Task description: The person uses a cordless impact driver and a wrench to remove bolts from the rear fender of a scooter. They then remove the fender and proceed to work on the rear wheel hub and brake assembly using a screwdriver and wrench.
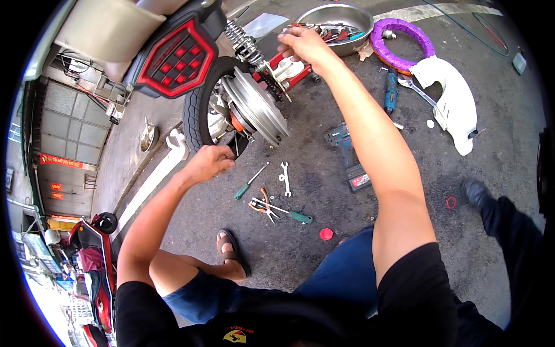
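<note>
In front of me is the rear end of a scooter, with a red-framed tail light (178, 58), a coil-spring shock absorber (245, 45), a black tyre (193, 118) and a bare silver rim (254, 107). My left hand (211, 163) is at the tyre's lower edge, its fingers curled closed; what they hold, if anything, is hidden. My right hand (303, 45) is reached out far ahead, beside a steel bowl (361, 20) of tools. Its fingers are loosely bent and apart, with nothing visible in them. Beneath the hand shows a red jack-like stand (298, 76).
Screwdrivers (300, 217), pliers (266, 209), a wrench (285, 179) and a red cap (326, 234) lie on the asphalt. Rightward are a cordless impact driver (345, 144), a blue ratchet-like tool (391, 95), a purple-wrapped ring (378, 43), a white fender (459, 107) and another person's shoe (477, 192).
</note>
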Motion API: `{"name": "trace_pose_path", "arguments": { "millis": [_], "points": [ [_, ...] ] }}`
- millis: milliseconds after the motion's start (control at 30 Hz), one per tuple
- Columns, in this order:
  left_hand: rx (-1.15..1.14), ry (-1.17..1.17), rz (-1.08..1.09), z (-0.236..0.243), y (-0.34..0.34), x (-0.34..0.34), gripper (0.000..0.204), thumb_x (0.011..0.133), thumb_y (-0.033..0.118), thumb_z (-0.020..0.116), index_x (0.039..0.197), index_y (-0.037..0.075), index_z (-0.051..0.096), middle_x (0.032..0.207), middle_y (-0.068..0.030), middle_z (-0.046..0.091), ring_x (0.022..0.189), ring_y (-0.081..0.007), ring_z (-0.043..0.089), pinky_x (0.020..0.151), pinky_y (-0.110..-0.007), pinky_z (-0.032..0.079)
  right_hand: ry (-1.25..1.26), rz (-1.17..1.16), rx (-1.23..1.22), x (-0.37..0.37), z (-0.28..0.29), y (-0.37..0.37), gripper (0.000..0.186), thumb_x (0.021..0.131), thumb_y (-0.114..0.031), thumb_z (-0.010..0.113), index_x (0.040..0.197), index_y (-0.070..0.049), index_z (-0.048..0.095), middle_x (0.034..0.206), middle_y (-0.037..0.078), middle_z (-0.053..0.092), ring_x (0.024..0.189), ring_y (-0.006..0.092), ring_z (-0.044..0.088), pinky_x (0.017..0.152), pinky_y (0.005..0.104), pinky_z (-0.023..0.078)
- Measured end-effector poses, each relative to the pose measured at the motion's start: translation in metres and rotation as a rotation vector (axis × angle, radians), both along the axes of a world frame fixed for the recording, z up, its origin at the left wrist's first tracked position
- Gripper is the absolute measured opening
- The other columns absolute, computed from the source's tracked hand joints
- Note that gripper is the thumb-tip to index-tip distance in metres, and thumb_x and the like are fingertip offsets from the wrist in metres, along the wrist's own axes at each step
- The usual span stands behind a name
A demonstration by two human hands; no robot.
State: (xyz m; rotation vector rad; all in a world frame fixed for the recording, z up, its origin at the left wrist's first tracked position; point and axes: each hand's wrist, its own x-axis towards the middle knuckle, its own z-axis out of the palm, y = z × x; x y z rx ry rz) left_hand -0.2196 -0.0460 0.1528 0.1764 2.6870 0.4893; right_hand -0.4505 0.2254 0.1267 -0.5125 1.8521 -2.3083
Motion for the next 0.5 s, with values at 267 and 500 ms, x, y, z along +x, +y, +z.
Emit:
{"name": "trace_pose_path", "arguments": {
  "millis": [267,500],
  "points": [
    [0.261,0.269,0.332,0.053,-0.088,0.025,0.02,0.091,0.016,0.062,0.099,-0.003,0.06,0.073,-0.0009,0.061,0.066,-0.0068,0.056,0.059,-0.025,0.045,0.043,0.044,0.192,0.007,-0.013,0.0,0.027,0.091,-0.03,0.059,0.101,-0.005,0.062,0.087,0.003,0.067,0.075,0.0097,0.061,0.062,0.0254,0.047],
    [0.777,0.501,0.363,0.036,-0.155,-0.028,0.02,0.092,0.021,0.059,0.1,0.003,0.058,0.076,-0.0014,0.057,0.068,-0.0097,0.054,0.062,-0.025,0.045,0.003,0.084,-0.259,0.047,0.062,0.013,0.044,0.096,-0.045,0.048,0.12,-0.009,0.054,0.115,0.008,0.061,0.109,0.0209,0.056,0.091,0.0398,0.048]
  ]
}}
